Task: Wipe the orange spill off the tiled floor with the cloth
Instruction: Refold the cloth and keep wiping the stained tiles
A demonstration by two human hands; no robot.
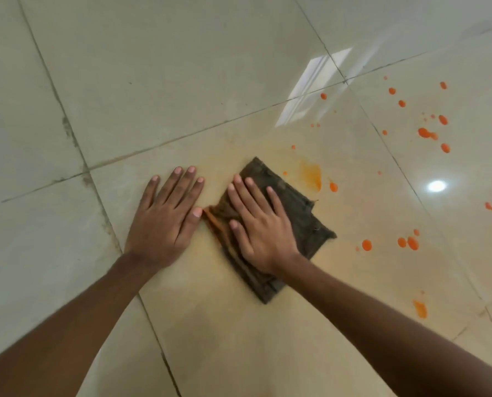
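A dark brown folded cloth (299, 216) lies flat on the glossy beige tiled floor (181, 81), its left edge stained orange. My right hand (260, 227) presses on the cloth's left half with straight, spread fingers. Just left of the cloth my left hand (167, 222) rests flat on the bare tile, its thumb tip touching the cloth's stained corner. An orange smear (313, 174) sits just beyond the cloth's far right corner. Several orange drops (424, 133) dot the tiles to the right, with more drops (409, 242) nearer me and a streak (420, 308) at lower right.
Dark grout lines (75, 144) cross the floor between large tiles. A faint yellowish film covers the tile around the cloth. Bright reflections of a window (310, 84) and a lamp (436, 186) shine on the tiles at the right.
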